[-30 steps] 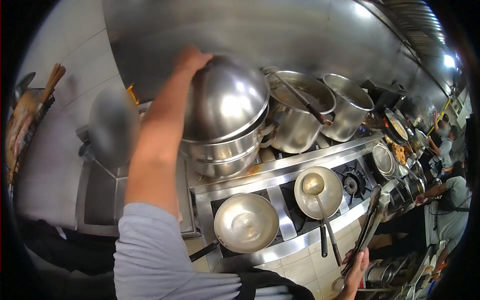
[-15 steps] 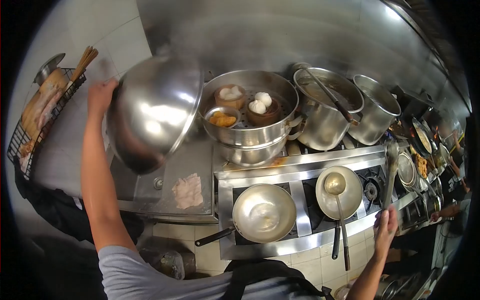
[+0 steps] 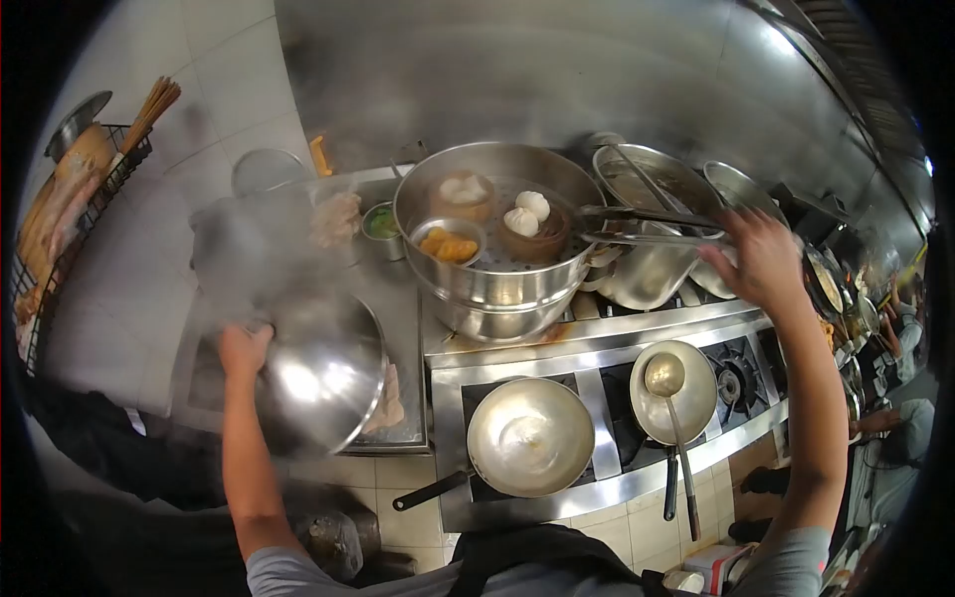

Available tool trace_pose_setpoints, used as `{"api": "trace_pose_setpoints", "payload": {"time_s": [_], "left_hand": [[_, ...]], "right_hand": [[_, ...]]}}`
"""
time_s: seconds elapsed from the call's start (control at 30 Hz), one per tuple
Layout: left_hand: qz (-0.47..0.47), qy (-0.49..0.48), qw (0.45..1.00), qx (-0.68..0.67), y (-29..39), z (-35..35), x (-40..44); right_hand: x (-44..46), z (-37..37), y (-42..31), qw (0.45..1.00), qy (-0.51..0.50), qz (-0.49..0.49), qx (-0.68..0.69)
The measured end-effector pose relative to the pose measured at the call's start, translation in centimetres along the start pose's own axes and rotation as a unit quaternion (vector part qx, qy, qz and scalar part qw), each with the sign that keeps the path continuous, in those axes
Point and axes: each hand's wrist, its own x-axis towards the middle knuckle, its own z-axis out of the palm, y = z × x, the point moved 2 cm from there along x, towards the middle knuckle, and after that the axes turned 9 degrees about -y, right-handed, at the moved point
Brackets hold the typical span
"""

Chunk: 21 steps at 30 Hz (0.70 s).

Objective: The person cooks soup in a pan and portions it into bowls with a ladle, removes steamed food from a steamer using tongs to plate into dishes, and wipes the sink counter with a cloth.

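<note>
My left hand (image 3: 245, 348) is closed on the handle side of a domed steel lid (image 3: 323, 373), tilted above the left counter. In my right hand (image 3: 758, 257) are metal tongs (image 3: 652, 227), their tips at the right rim of an open steamer pot (image 3: 497, 284). Inside it, two white buns (image 3: 527, 213) sit in a round basket (image 3: 535, 246) close to the tong tips. A metal bowl (image 3: 468, 227) with orange food (image 3: 448, 245) and another basket (image 3: 461, 204) with pale food share the steamer.
Stockpots (image 3: 637, 269) stand behind the stove to the right. On the front burners are a wok (image 3: 530, 438) and a pan (image 3: 686, 408) with a ladle (image 3: 665, 375). A wire rack (image 3: 109, 174) is far left; steam drifts over the counter. People work at far right.
The lid has come off the steamer and moved left and down in my left hand. My right hand has brought the tongs up from the lower right to the steamer's rim.
</note>
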Motion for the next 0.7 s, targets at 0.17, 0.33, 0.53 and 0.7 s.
{"api": "trace_pose_setpoints", "payload": {"time_s": [0.17,0.33,0.53,0.7], "left_hand": [[-0.073,-0.095,0.991,0.063,1.2,3.3,-0.6],[-0.036,-0.108,0.993,0.034,-1.4,7.8,0.2],[-0.012,-0.102,0.995,0.017,-1.5,9.6,0.8],[-0.023,-0.168,0.981,-0.099,0.2,7.8,0.4]], "right_hand": [[9.4,4.3,-3.6,0.984,0.013,-0.118,-0.136],[14.9,5.9,-6.2,0.968,-0.114,-0.143,-0.17],[17.9,7.2,-8.1,0.949,-0.173,-0.191,-0.183],[17.8,7.0,-8.5,0.967,-0.184,-0.149,-0.098]]}}
